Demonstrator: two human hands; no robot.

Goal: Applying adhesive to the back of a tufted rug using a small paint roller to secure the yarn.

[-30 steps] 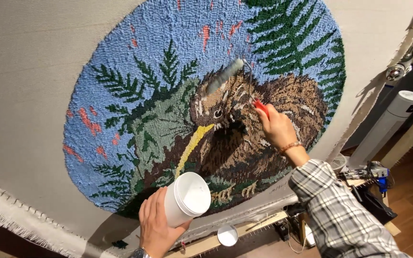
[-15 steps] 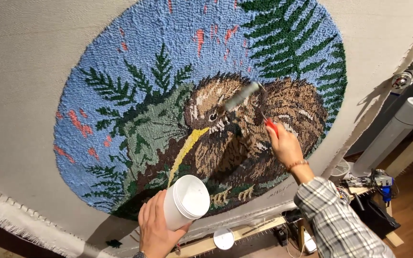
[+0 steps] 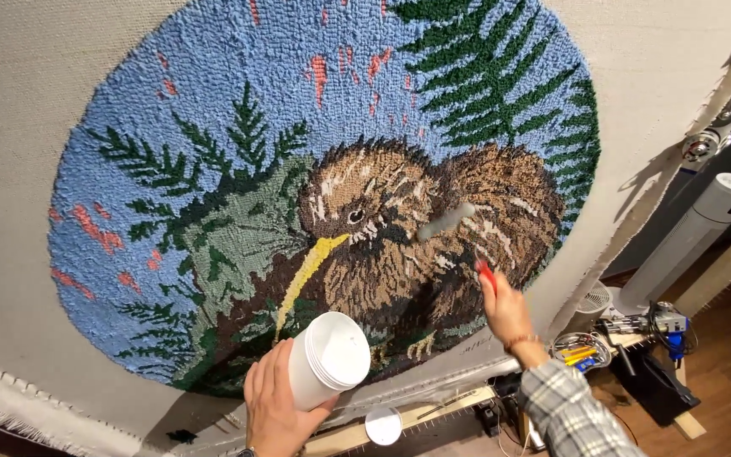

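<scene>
Head view: your left hand [image 3: 274, 404] grips a white tub [image 3: 328, 360] below the tufted bird rug [image 3: 213, 127], your right hand [image 3: 508, 311] closed on a red-handled brush [image 3: 458, 228] at the brown body; tufting looks complete, coverage unreadable.

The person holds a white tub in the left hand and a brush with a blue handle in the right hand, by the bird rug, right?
Not quite. The head view shows the brush handle in the right hand is red, not blue. The left hand does hold the white tub, by the bird rug.
</scene>
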